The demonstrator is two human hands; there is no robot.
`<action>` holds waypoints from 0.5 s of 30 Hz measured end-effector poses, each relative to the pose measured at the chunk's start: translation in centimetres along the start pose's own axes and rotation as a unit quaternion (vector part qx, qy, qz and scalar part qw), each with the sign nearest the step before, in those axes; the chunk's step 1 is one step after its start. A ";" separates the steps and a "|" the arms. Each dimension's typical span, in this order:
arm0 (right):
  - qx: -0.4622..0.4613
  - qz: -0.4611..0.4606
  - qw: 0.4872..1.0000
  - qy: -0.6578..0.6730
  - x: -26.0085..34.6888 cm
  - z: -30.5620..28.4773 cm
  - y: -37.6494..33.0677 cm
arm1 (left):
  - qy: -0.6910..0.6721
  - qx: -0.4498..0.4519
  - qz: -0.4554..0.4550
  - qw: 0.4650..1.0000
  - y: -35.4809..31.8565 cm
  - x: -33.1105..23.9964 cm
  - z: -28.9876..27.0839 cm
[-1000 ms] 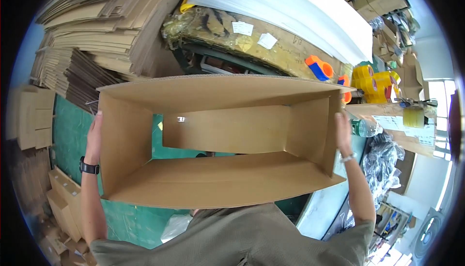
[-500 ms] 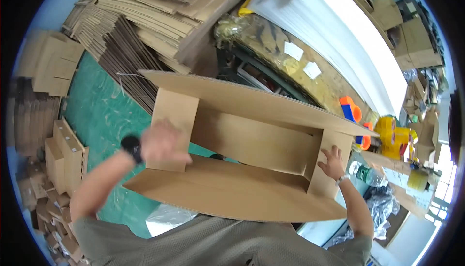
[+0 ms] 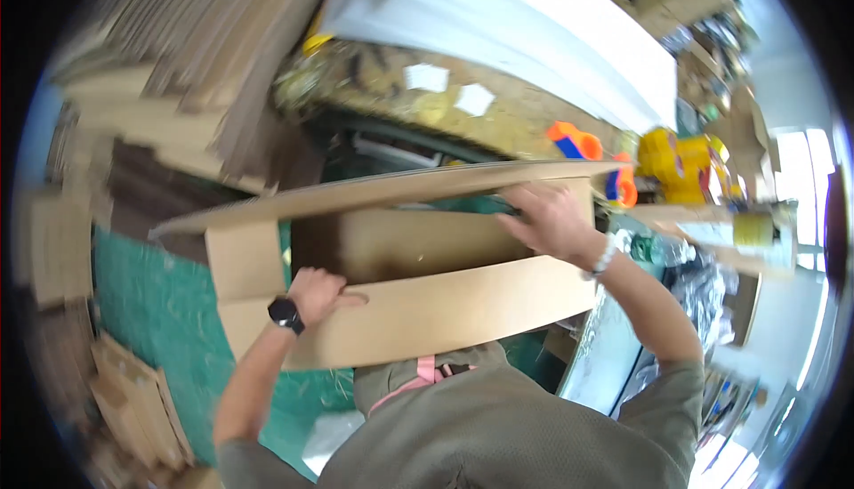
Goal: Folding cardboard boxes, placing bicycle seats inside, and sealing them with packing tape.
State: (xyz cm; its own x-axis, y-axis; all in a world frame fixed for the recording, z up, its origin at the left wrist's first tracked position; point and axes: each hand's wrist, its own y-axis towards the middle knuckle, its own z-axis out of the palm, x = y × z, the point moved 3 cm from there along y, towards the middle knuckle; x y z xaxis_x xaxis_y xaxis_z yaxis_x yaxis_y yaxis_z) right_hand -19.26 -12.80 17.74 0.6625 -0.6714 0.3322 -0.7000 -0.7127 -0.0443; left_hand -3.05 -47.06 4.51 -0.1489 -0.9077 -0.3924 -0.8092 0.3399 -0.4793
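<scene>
Carton (image 3: 436, 311) of brown cardboard, open-topped, is positioned in front of the torso, its near long panel close to the olive shirt (image 3: 534, 418). Left hand (image 3: 318, 296): laid at the upper edge of the near panel, thumb extended along its face; fingertips hidden, so whether the panel is pinched by this grip cannot be told. Right hand (image 3: 556, 220): placed over the right end, thumb and fingers parted; grip partly open, nothing seen clasped. Contact with the far flap cannot be confirmed. Beyond the carton, orange-and-blue tape dispensers (image 3: 580, 145) are seen at the desk (image 3: 507, 129), yellow tape rolls (image 3: 658, 160) to their right. White foam sheeting (image 3: 534, 26) is laid farther back.
</scene>
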 end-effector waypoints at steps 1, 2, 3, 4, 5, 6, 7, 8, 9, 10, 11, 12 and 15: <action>-0.113 -0.093 0.988 -0.037 2.4 -3.3 2.3 | -0.004 -0.003 0.004 1.000 0.6 0.6 1.8; -0.117 -0.096 0.985 -0.084 3.1 -4.9 4.1 | -0.004 -0.028 -0.024 0.999 0.3 0.6 1.9; -0.115 -0.102 0.985 -0.081 1.1 -4.8 4.5 | -0.010 -0.057 -0.037 0.998 0.7 -0.6 1.5; -0.111 -0.091 0.984 -0.102 -1.3 -3.5 5.1 | 0.010 -0.093 -0.028 0.995 0.6 -1.5 0.5; 0.093 0.057 0.993 -0.042 -3.3 -1.1 6.1 | 0.023 -0.128 -0.030 0.991 0.0 -2.2 0.3; -0.034 0.051 0.997 -0.047 -2.8 0.3 5.7 | 0.048 -0.238 -0.017 0.970 -0.4 -3.4 0.3; 0.008 0.053 0.994 -0.099 -0.7 1.3 4.3 | 0.064 -0.347 -0.009 0.936 -1.1 -4.5 0.5; -0.045 0.041 0.993 -0.099 0.2 3.6 1.7 | 0.069 -0.366 -0.014 0.928 -2.0 -5.1 1.7; -0.087 0.027 0.992 -0.092 0.7 4.9 -1.4 | 0.073 -0.384 -0.024 0.920 -3.0 -5.3 3.2; -0.095 0.003 0.991 -0.091 0.8 6.9 -3.8 | 0.080 -0.386 0.037 0.918 -4.1 -5.7 5.2; -0.116 0.007 0.992 -0.051 0.3 9.6 -6.4 | 0.088 -0.389 0.091 0.912 -4.5 -6.3 6.6; -0.137 0.005 0.991 -0.007 -0.1 11.6 -8.1 | 0.100 -0.386 0.113 0.910 -4.5 -8.0 6.7; -0.057 0.054 0.996 0.034 -0.4 11.1 -8.9 | 0.115 -0.363 0.100 0.919 -0.8 -11.3 1.8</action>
State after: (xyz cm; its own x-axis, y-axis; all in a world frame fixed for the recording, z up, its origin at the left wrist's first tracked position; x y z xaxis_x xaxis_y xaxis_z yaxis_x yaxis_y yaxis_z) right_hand -10.38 -8.45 7.53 0.5653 -0.7245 0.3943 -0.7943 -0.6071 0.0232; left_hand 0.28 -36.60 7.94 -0.3845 -0.9016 -0.1985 -0.9062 0.3276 0.2673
